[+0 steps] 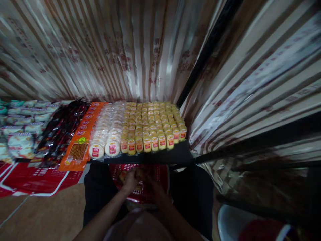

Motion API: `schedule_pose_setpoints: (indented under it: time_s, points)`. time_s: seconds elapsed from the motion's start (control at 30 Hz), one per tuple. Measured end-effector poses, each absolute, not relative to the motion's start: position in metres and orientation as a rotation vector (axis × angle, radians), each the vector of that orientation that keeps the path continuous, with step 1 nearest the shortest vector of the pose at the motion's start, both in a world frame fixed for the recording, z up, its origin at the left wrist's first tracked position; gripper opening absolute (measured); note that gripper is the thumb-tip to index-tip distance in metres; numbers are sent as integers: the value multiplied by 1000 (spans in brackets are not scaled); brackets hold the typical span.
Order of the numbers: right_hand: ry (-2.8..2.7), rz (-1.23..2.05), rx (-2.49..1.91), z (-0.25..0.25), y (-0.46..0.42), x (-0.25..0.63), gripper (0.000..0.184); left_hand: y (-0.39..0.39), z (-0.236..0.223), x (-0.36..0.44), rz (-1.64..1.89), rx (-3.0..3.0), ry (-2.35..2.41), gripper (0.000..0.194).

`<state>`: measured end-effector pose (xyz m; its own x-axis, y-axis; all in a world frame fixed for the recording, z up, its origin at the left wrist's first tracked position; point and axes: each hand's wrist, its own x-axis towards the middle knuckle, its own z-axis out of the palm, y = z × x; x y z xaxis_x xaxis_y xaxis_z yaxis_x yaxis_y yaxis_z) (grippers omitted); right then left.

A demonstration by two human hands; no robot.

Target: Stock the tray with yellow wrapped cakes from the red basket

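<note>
Both hands are low in the head view, inside a red plastic basket (164, 177) between my knees, just under the shelf's front edge. My left hand (131, 181) has its fingers curled in beside a small brownish piece, too dim to name. Close to it on the right is my right hand (150, 180), its fingers lost in shadow and blur. Small yellowish wrapped pieces (122, 175) lie in the basket by my left hand. On the dark shelf (155, 158) above stand tight rows of small yellow wrapped cakes (147, 143) with red labels.
Left of the cakes are white round wrapped cakes (112, 148), an orange snack packet (78, 150), dark shiny packets (62, 130) and white-and-teal packets (20, 145). A striped curtain (140, 50) hangs behind. A black post (208, 50) rises at right, and a pale basin (228, 217) sits below.
</note>
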<state>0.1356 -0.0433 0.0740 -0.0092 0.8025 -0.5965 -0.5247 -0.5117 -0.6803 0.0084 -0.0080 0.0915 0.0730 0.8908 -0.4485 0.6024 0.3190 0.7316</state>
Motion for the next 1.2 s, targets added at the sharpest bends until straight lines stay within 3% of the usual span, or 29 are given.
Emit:
schedule_pose_setpoints:
  time_s: [0.27, 0.37, 0.5, 0.73, 0.9, 1.2]
  points:
    - [-353, 1521, -1536, 89, -56, 179, 52, -16, 127, 35, 582, 1448, 1359, 57]
    - [-465, 1437, -1541, 100, -59, 192, 55, -16, 150, 46, 606, 1513, 1298, 51]
    - [-703, 1299, -1585, 117, -66, 203, 46, -14, 177, 62, 657, 1612, 1267, 43]
    - [-1337, 402, -1693, 151, -61, 219, 32, 3, 199, 94, 673, 1822, 1196, 53]
    - [-1492, 9, -1634, 161, -37, 231, 37, 26, 218, 121, 748, 1929, 1172, 47]
    - [-1307, 55, -1654, 153, 7, 247, 42, 56, 224, 155, 816, 1865, 1220, 47]
